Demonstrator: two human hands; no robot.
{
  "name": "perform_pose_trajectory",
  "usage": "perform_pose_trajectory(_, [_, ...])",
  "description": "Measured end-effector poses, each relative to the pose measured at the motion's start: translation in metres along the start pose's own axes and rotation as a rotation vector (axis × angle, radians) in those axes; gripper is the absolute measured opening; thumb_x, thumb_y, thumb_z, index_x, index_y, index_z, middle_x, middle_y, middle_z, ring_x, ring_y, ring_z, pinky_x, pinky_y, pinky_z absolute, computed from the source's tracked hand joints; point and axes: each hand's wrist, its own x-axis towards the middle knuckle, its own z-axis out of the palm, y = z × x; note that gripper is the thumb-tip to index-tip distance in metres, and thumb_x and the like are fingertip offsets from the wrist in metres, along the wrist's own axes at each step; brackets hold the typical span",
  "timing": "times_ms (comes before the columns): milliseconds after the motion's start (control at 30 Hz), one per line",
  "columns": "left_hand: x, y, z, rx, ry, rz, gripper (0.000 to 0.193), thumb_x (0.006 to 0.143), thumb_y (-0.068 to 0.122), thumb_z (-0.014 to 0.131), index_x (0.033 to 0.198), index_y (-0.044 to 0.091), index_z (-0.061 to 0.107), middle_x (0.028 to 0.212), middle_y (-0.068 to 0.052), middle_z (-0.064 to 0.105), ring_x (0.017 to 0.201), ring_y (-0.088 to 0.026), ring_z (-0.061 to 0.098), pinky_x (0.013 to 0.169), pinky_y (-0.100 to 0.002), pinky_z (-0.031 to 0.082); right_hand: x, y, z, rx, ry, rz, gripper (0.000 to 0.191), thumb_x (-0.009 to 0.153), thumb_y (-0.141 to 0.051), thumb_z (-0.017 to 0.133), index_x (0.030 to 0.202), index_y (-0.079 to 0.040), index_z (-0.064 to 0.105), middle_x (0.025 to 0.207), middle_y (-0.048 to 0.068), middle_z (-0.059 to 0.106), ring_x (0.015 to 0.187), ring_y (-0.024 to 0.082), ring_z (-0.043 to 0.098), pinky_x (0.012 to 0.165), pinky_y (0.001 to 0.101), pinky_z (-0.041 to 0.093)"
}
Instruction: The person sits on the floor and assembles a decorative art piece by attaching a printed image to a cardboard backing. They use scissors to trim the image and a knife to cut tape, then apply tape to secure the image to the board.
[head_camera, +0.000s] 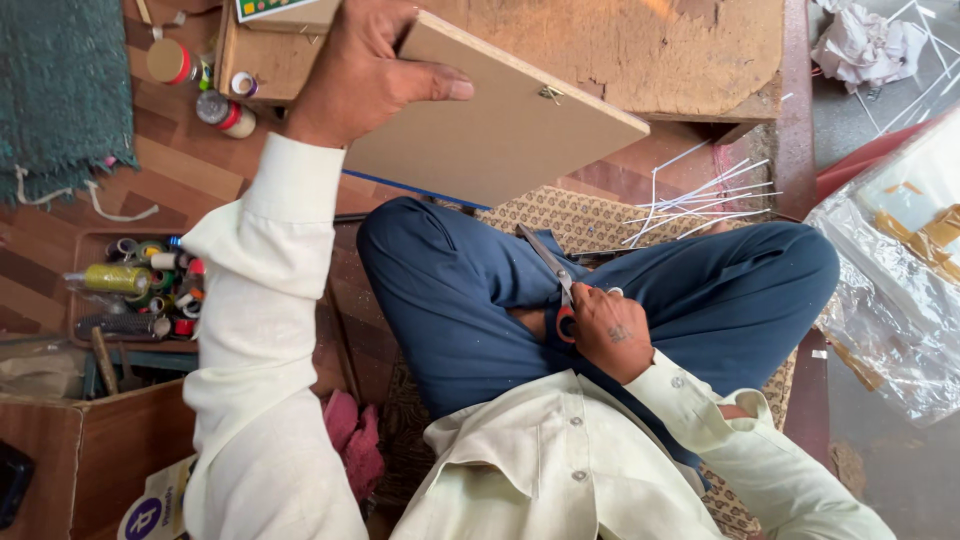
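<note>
- Head view: your left hand (365, 70) grips the tan backing board (500, 120) by its edge, thumb across its face, raised over your lap
- It looks stiff, light, smooth; hold near the rim, clear of the small metal hanger (551, 95)
- Your right hand (612, 332) is closed around red-handled scissors (553, 275), resting on your knee

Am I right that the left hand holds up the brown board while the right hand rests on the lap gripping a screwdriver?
Not quite. In the head view the left hand does hold up the brown board, and the right hand rests on the lap, but it grips scissors with an orange handle, not a screwdriver.
</note>
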Motion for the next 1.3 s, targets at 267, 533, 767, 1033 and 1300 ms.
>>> perform_pose_trajectory(267, [-0.013,0.043,-0.019,0.090,-0.023,-0.015,0.025,0.097,-0.002,0.084,0.119,-0.003,0.072,0.111,-0.009,0.077,0.097,-0.012,0.074,0.083,-0.028,0.060,0.019,0.033,0.001,1.069,-0.255,0.448,0.041,0.072,-0.020,0.078,0.106,-0.011,0.058,0.080,0.010,0.073,0.064,0.028,0.074,0.049,0.0364,0.051])
perform_pose_trajectory(533, [-0.038,0.047,-0.048,0.173,-0.073,-0.017,0.021,0.097,0.002,0.088,0.111,-0.002,0.074,0.106,-0.010,0.078,0.093,-0.014,0.075,0.084,-0.031,0.062,-0.006,0.033,-0.050,1.590,-0.293,0.347,0.055,0.075,-0.031,0.084,0.117,-0.002,0.065,0.077,0.002,0.063,0.055,0.012,0.063,0.041,0.0253,0.049])
perform_pose_trajectory(767, [-0.057,0.035,-0.056,0.223,-0.044,-0.060,0.021,0.093,0.004,0.092,0.105,-0.001,0.075,0.101,-0.011,0.078,0.090,-0.014,0.076,0.081,-0.028,0.063,-0.003,0.069,-0.152,0.606,0.111,-0.066,0.099,0.045,-0.049,0.094,0.126,0.000,0.064,0.071,0.007,0.060,0.060,0.019,0.055,0.058,0.0324,0.048])
perform_pose_trajectory(1033, [-0.057,0.035,-0.060,0.209,-0.112,-0.034,0.022,0.090,0.001,0.091,0.106,-0.001,0.077,0.104,-0.013,0.078,0.093,-0.015,0.076,0.086,-0.029,0.063,0.018,0.060,-0.193,0.350,0.141,-0.321,0.101,0.047,-0.057,0.093,0.126,-0.002,0.065,0.097,0.018,0.072,0.080,0.033,0.072,0.072,0.0394,0.058])
perform_pose_trajectory(1300, [-0.054,0.039,-0.058,0.263,-0.109,-0.051,0.021,0.089,0.004,0.093,0.102,0.000,0.077,0.099,-0.013,0.078,0.089,-0.015,0.077,0.082,-0.029,0.064,0.022,0.048,-0.211,0.299,0.025,-0.260,0.097,0.046,-0.055,0.097,0.124,-0.007,0.067,0.084,0.016,0.073,0.072,0.034,0.071,0.067,0.0400,0.058])
